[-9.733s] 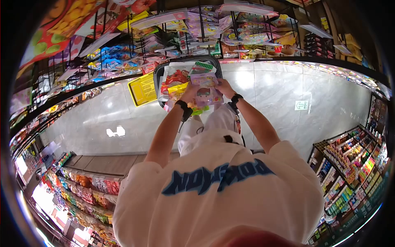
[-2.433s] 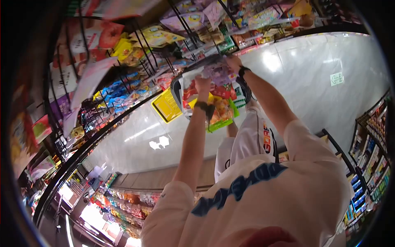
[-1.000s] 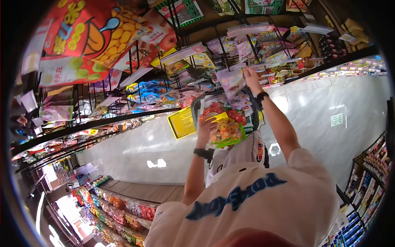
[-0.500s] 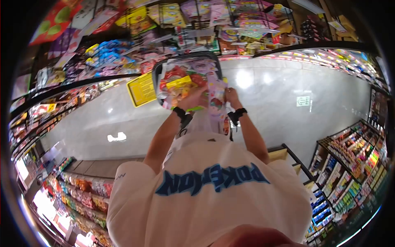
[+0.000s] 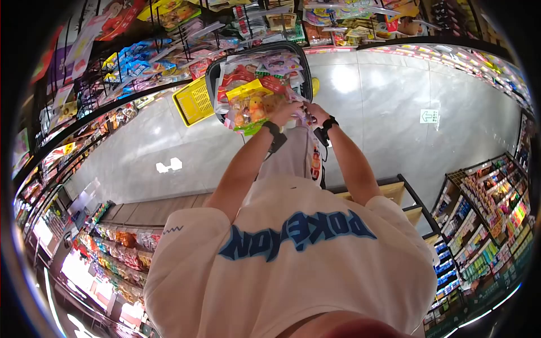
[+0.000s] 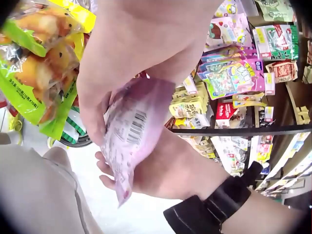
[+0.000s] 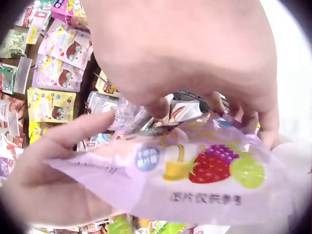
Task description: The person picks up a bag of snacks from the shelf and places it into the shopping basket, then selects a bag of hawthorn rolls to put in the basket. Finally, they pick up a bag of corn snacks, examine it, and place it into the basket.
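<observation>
Both hands pinch a purple candy bag (image 7: 209, 170) printed with fruit, at the basket's near edge. In the left wrist view its barcode side (image 6: 134, 129) faces the camera. My left hand (image 5: 286, 114) grips one side, and my right hand (image 5: 318, 114) grips the other, close together; the right wrist view shows fingers curled over the bag's upper edge. Directly left of the hands, a yellow-and-green bag of round orange snacks (image 5: 248, 107) lies on top of other packets in the dark basket (image 5: 307, 73).
A yellow basket (image 5: 193, 102) stands on the floor left of the dark one. Racks of hanging snack bags (image 5: 135, 65) run along the far side. Behind are more shelves (image 5: 121, 253), and at the right a product rack (image 5: 484, 208). Grey floor (image 5: 377, 112) shows an arrow sign.
The right hand, earlier up at the rack with a purple bag, has come back down beside the left hand. Both hands now hold the bag closer together at the basket's near edge.
</observation>
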Demonstrator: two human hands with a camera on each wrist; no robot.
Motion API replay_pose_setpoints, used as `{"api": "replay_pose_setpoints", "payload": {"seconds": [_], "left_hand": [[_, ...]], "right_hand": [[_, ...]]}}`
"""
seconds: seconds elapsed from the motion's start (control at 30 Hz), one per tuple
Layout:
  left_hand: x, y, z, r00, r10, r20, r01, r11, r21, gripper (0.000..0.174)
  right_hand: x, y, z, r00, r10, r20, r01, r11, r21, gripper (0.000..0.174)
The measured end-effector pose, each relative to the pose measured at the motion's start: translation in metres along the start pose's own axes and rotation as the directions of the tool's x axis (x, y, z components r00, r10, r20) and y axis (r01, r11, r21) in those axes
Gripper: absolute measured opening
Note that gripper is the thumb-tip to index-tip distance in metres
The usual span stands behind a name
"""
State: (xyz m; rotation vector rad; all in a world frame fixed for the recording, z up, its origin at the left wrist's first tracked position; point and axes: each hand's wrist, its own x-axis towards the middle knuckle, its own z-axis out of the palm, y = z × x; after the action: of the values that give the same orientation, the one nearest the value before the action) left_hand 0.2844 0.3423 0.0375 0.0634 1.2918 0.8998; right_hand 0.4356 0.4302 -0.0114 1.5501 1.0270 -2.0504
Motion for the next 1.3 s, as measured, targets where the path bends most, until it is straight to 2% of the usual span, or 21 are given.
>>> {"api": "replay_pose_setpoints", "payload": {"seconds": [0.13,0.17,0.27,0.3,0.33,0.37,0.47,0.5,0.57,0.63,0.67,0.73,0.8,0.9,0.97,1.0,1.1,1.2,1.23,1.27,1.3], "left_hand": [[0.04,-0.002,0.013,0.962,0.082,-0.259,-0.056,0.993,0.108,0.06],[0.054,-0.01,0.012,0.934,0.202,-0.294,-0.103,0.942,0.319,0.061],[0.059,-0.012,0.018,0.801,0.576,-0.161,-0.265,0.583,0.768,0.065],[0.056,-0.01,0.019,0.757,0.65,-0.071,-0.318,0.461,0.828,0.07],[0.061,-0.017,0.018,0.787,0.613,-0.076,-0.298,0.485,0.822,0.074],[0.061,-0.013,0.017,0.834,0.542,-0.105,-0.256,0.547,0.797,0.077],[0.033,0.019,0.02,0.93,0.329,-0.162,-0.114,0.68,0.724,0.089],[0.025,0.02,0.015,0.883,0.427,-0.194,-0.154,0.654,0.74,0.09],[0.018,0.022,0.005,0.75,0.616,-0.243,-0.24,0.595,0.767,0.092],[0.001,0.024,-0.016,0.524,0.84,-0.144,-0.2,0.286,0.937,0.078],[-0.02,0.043,-0.022,0.755,0.646,-0.111,-0.116,0.299,0.947,0.064],[-0.03,0.038,-0.054,0.848,0.515,-0.121,-0.142,0.441,0.886,0.041],[-0.03,0.025,-0.08,0.752,0.623,-0.213,-0.235,0.555,0.798,0.03],[-0.066,0.056,-0.082,0.713,0.635,-0.297,-0.173,0.57,0.803,0.026],[-0.057,0.051,-0.102,0.714,0.627,-0.31,-0.197,0.606,0.771,0.025],[-0.059,0.057,-0.103,0.719,0.615,-0.323,-0.199,0.628,0.752,0.024],[-0.052,0.072,-0.1,0.724,0.555,-0.411,-0.156,0.711,0.685,0.023],[-0.021,0.085,-0.104,0.567,0.79,-0.234,-0.544,0.572,0.614,0.017],[-0.012,0.094,-0.103,0.491,0.85,-0.192,-0.645,0.503,0.575,0.015],[-0.01,0.107,-0.099,0.545,0.808,-0.224,-0.638,0.573,0.515,0.019],[-0.015,0.128,-0.09,0.553,0.796,-0.246,-0.667,0.599,0.442,0.021]], "right_hand": [[0.075,0.025,0.001,0.995,0.09,-0.035,-0.082,0.978,0.19,0.039],[0.07,0.02,0.006,0.992,0.117,-0.038,-0.103,0.961,0.258,0.04],[0.079,0.019,0.012,0.994,0.107,0.002,-0.1,0.921,0.377,0.046],[0.091,0.027,0.011,0.961,-0.274,-0.024,0.273,0.939,0.211,0.045],[0.116,0.043,0.008,0.787,-0.617,0.022,0.616,0.787,0.041,0.044],[0.135,0.045,0.003,0.728,-0.682,0.077,0.686,0.727,-0.042,0.037],[0.156,0.034,0.003,0.934,-0.337,0.114,0.351,0.926,-0.14,0.05],[0.121,0.006,0.018,0.996,0.049,-0.069,-0.041,0.993,0.113,0.049],[0.132,0.013,0.018,0.981,0.08,-0.176,-0.064,0.993,0.094,0.051],[0.106,0.001,0.015,0.984,0.009,-0.176,-0.049,0.973,-0.225,0.046],[0.075,-0.005,0.018,0.956,-0.2,-0.214,0.115,0.929,-0.353,0.057],[0.053,-0.001,0.012,0.978,-0.142,-0.155,0.101,0.963,-0.248,0.038],[0.021,0.003,0.006,0.994,-0.085,-0.065,0.074,0.985,-0.157,0.032],[0.074,0.055,-0.028,0.987,-0.135,0.082,0.158,0.846,-0.509,0.031],[0.014,0.026,-0.019,0.972,-0.178,-0.151,0.128,0.947,-0.296,0.027],[0.008,0.014,-0.022,0.926,-0.366,-0.088,0.288,0.839,-0.462,0.026],[-0.008,-0.031,-0.031,0.905,-0.388,-0.173,0.29,0.862,-0.415,0.025],[-0.009,-0.111,-0.043,0.771,-0.628,-0.104,0.505,0.703,-0.5,0.017],[0.032,-0.12,-0.055,0.61,-0.79,-0.064,0.7,0.575,-0.423,0.018],[-0.017,-0.168,-0.044,0.688,-0.721,-0.079,0.678,0.678,-0.284,0.028],[-0.031,-0.202,-0.041,0.602,-0.797,-0.038,0.742,0.577,-0.34,0.032]]}}
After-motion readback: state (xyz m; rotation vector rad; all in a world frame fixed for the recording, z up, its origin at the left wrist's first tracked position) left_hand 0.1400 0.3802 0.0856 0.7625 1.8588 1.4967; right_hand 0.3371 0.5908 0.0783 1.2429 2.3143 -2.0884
